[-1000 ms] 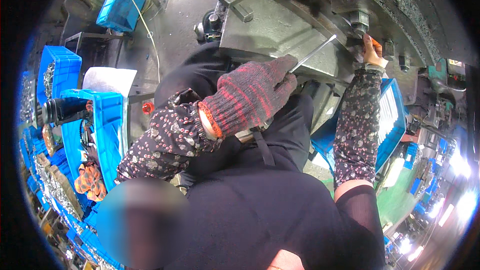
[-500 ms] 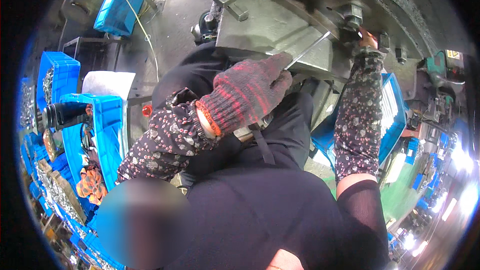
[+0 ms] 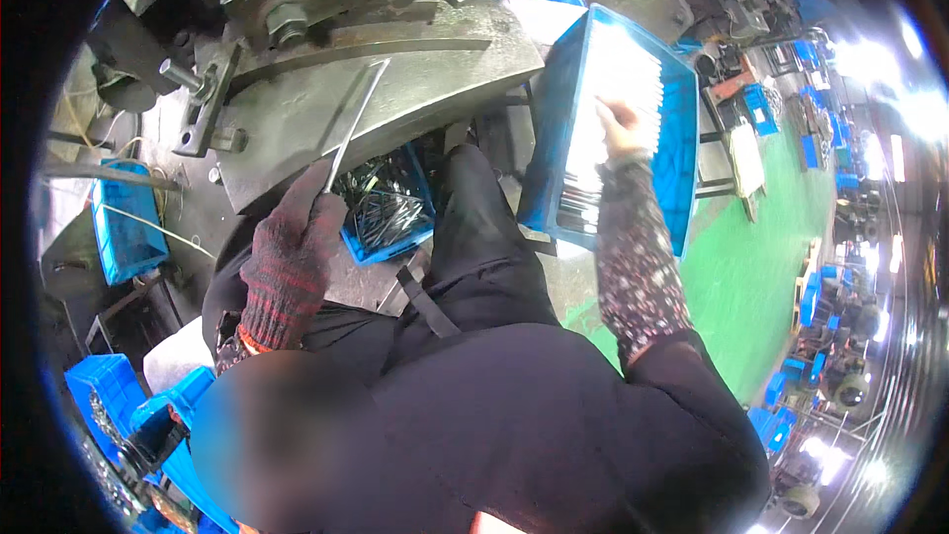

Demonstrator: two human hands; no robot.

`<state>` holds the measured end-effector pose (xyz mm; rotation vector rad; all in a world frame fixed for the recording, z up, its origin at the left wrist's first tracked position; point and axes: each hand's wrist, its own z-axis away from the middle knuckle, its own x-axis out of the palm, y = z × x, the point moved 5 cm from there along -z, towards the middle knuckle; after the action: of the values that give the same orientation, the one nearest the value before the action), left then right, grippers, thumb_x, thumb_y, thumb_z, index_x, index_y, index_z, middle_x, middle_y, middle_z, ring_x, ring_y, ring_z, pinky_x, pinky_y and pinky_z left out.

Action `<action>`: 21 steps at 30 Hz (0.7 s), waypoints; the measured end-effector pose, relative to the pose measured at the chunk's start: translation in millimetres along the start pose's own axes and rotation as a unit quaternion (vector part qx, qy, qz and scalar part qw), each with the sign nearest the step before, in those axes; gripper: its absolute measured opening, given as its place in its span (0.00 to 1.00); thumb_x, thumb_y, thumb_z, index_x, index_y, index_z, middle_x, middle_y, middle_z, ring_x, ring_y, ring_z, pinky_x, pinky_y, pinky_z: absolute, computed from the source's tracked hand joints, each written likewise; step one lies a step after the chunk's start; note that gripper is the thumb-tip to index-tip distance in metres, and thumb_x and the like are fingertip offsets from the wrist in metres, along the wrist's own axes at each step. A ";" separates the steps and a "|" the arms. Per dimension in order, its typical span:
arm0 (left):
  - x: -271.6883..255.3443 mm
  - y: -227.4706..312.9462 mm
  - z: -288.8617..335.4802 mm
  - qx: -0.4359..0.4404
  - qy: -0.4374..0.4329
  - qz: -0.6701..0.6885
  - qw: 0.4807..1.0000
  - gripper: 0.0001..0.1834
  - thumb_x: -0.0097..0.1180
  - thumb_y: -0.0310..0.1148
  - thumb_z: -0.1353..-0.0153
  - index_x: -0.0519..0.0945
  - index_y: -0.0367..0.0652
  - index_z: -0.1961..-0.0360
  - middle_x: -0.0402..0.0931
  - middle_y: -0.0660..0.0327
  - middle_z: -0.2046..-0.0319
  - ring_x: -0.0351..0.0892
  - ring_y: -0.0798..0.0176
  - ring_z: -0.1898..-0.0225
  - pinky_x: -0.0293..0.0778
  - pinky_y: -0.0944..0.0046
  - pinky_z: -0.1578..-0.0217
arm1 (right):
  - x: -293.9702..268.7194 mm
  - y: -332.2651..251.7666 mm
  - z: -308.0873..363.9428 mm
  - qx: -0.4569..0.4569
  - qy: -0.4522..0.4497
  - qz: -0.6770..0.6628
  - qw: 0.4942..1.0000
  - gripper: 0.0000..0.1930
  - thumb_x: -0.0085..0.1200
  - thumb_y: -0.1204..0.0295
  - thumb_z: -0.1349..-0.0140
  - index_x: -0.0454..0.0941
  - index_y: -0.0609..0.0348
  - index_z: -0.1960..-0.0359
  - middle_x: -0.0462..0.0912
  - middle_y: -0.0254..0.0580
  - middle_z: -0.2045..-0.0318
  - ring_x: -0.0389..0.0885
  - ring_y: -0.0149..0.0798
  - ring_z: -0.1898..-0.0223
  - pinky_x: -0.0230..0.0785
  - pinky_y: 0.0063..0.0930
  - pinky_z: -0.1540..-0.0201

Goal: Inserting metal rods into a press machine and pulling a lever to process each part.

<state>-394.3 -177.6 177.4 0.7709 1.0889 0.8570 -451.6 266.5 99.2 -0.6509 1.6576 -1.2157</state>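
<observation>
A dark red and black knitted glove covers my left hand (image 3: 292, 262), its fingers closed round the lower end of a thin metal rod (image 3: 354, 127). The rod slants up over the flat steel plate (image 3: 287, 104) of the machine. My bare right hand (image 3: 625, 129) reaches over a blue crate (image 3: 682, 138) at the right, thumb and finger apart at the stacked pale strips (image 3: 581, 188). Glare washes out much of that stack, and I see nothing held between these fingers.
Below the plate, between my legs, stands a blue bin of thin metal pieces (image 3: 390, 213). Large bolts (image 3: 287, 22) stick out along the machine's far side. Blue boxes (image 3: 129, 222) stand at the left; a green floor (image 3: 761, 237) spreads at the right.
The view has swung to the right. My right hand has left the bolts on the machine and is now at the strips in the crate. My left hand still holds the rod.
</observation>
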 end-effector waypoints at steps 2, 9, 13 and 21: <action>3.3 -3.8 1.0 -0.007 0.000 0.009 1.000 0.23 0.53 0.36 0.38 0.73 0.39 0.43 0.79 0.56 0.67 0.76 0.65 0.66 0.71 0.66 0.60 | -83.0 28.0 20.1 0.065 0.060 0.065 0.994 0.12 0.61 0.70 0.42 0.82 0.62 0.58 0.84 0.37 0.67 0.80 0.28 0.69 0.74 0.22 0.68; 11.5 -4.0 -3.4 0.001 0.002 -0.009 1.000 0.22 0.52 0.34 0.38 0.74 0.39 0.43 0.75 0.63 0.71 0.71 0.71 0.70 0.69 0.70 0.66 | -186.4 92.8 79.1 0.258 0.114 0.407 0.869 0.22 0.67 0.57 0.51 0.84 0.64 0.63 0.86 0.49 0.65 0.84 0.42 0.61 0.73 0.35 0.53; 10.3 2.5 -3.9 0.028 -0.005 -0.018 0.999 0.21 0.50 0.34 0.37 0.74 0.39 0.44 0.74 0.64 0.72 0.70 0.72 0.71 0.68 0.70 0.68 | -173.7 94.6 82.5 0.269 0.085 0.360 0.889 0.23 0.68 0.56 0.52 0.84 0.64 0.63 0.86 0.50 0.64 0.84 0.44 0.61 0.73 0.36 0.53; 3.6 4.6 -5.0 0.176 0.025 -0.104 0.979 0.21 0.49 0.34 0.36 0.73 0.37 0.43 0.75 0.62 0.70 0.71 0.70 0.72 0.69 0.68 0.68 | -180.3 85.4 93.6 0.261 0.093 0.411 0.868 0.27 0.67 0.52 0.54 0.84 0.65 0.62 0.86 0.51 0.66 0.84 0.43 0.63 0.74 0.38 0.56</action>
<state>-399.1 -171.7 178.4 0.9121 1.3604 0.5132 -283.4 407.9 82.6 0.4991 1.4064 -1.0078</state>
